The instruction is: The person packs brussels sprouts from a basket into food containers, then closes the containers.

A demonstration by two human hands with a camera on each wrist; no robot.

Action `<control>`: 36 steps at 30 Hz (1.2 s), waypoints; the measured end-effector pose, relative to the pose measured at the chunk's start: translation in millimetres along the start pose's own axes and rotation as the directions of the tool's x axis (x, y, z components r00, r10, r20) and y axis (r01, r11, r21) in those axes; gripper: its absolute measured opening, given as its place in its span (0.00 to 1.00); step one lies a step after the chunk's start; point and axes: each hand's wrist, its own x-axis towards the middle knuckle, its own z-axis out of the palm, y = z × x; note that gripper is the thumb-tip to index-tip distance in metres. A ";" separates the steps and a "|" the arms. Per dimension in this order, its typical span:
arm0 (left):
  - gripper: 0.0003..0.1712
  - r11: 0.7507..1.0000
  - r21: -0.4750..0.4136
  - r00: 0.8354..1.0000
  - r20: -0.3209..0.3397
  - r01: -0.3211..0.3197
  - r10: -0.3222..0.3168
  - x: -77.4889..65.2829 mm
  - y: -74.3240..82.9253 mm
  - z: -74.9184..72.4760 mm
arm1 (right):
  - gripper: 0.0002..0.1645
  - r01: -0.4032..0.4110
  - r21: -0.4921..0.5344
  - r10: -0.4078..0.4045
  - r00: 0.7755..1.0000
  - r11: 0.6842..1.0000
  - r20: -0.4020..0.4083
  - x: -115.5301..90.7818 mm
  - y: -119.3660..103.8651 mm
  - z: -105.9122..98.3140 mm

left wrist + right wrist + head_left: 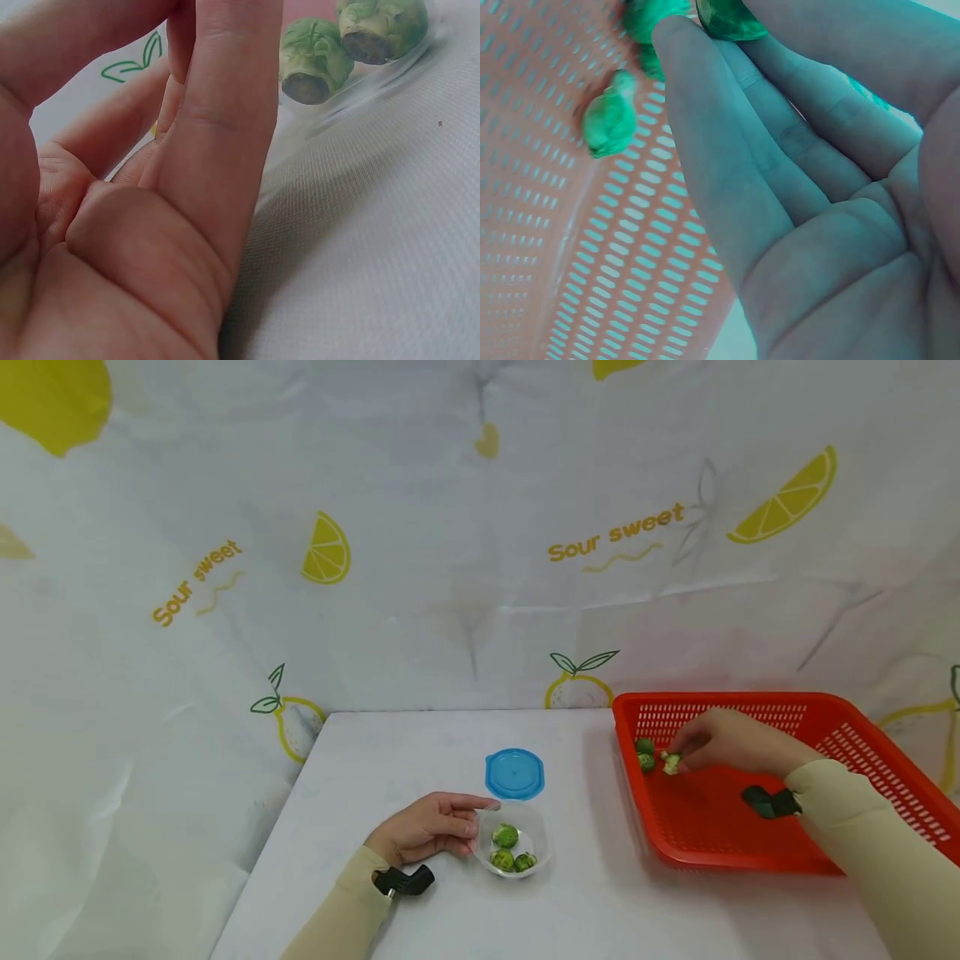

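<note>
My left hand holds the left side of a small clear plastic container, its index finger along the far rim. Three green Brussels sprouts lie inside that container; two of them show their cut stem ends in the left wrist view. Over at the red basket, my right hand is reaching in and pinches one Brussels sprout at its fingertips. In the right wrist view only part of this held sprout shows. Other loose sprouts sit against the basket's left wall.
A blue lid lies flat on the white table just behind the container. The red perforated basket stands at the right, with raised walls around it. A lemon-printed sheet hangs behind the table.
</note>
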 end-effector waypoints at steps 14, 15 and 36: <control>0.34 1.000 -0.007 1.000 -0.012 -0.009 0.009 -1.8 1.0 0.8 | 0.15 0.073 0.012 -0.073 0.996 0.997 -0.045 -6.0 -49.9 -6.8; 0.34 1.000 -0.007 1.000 -0.012 -0.011 0.011 -2.0 0.9 0.8 | 0.14 0.089 0.027 -0.088 0.995 0.996 -0.045 -4.6 -56.1 -4.9; 0.35 1.000 -0.007 0.999 -0.026 0.021 -0.021 -1.5 2.0 -0.4 | 0.12 0.298 0.056 -0.296 0.954 0.953 -0.041 25.8 -159.1 81.3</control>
